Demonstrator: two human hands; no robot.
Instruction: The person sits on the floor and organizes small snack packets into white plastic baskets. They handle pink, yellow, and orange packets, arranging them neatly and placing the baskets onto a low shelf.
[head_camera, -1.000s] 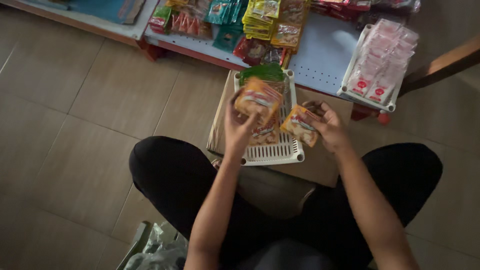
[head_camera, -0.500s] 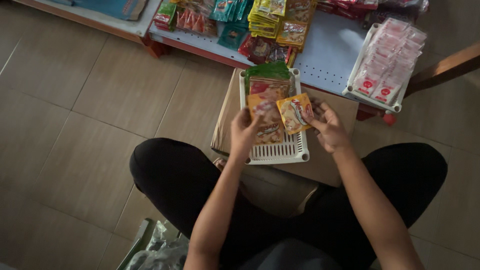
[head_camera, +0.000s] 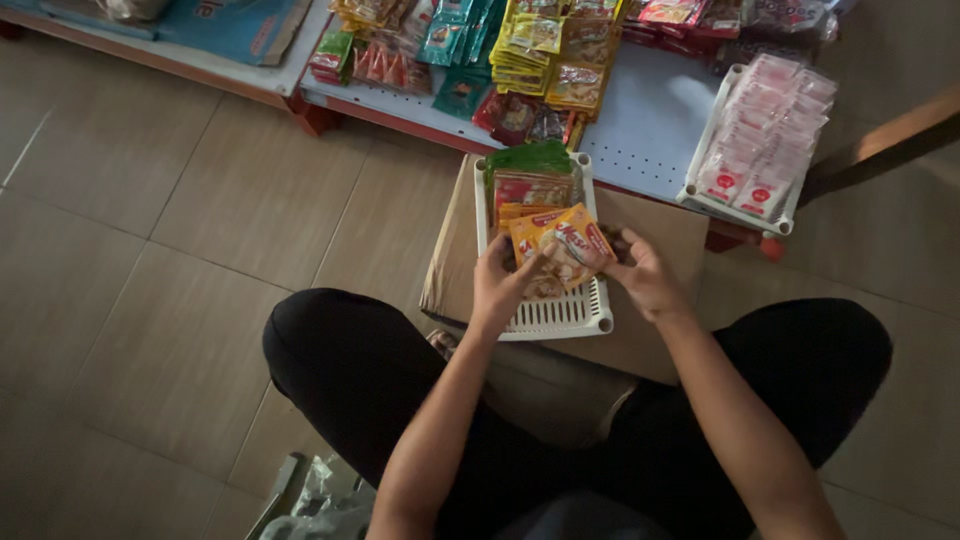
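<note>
Head view: the person sits on a tiled floor (head_camera: 190, 230), legs apart, facing a low shelf (head_camera: 650, 120). A white slotted basket (head_camera: 560, 318) rests on a flat cardboard box (head_camera: 660, 230) between the knees. The left hand (head_camera: 497, 285) and right hand (head_camera: 645, 275) together hold an orange-yellow packet (head_camera: 565, 243) just above the basket, fingers closed on its left and right edges. More packets (head_camera: 528, 190) stand in the basket behind it, green ones at the far end. On the shelf lie rows of coloured sachets (head_camera: 520, 60). To the right, a white tray (head_camera: 735, 210) holds pink-and-white sachets (head_camera: 765, 130). A crumpled plastic bag (head_camera: 325, 500) lies by the left knee.
</note>
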